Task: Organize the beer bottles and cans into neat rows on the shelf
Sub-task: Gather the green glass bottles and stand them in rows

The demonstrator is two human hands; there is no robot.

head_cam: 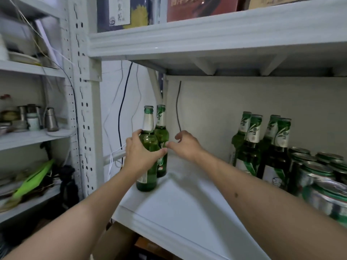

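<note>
Two green beer bottles stand upright at the left end of the white shelf [187, 196]. My left hand [139, 153] grips the body of the front bottle [147, 147]. The rear bottle [161, 132] stands just behind and to its right. My right hand [185, 145] hovers beside the rear bottle with its fingers loosely spread; its fingertips are at the glass, and contact is unclear. Several more green bottles [262, 147] stand at the right, with several green and silver cans [323, 177] in front of them.
An upper shelf [206, 38] hangs low over the bottles. Cables [122, 109] dangle along the back wall on the left. A perforated upright post [82, 109] bounds the shelf's left side; beyond it a second rack holds metal cups and clutter [33, 119].
</note>
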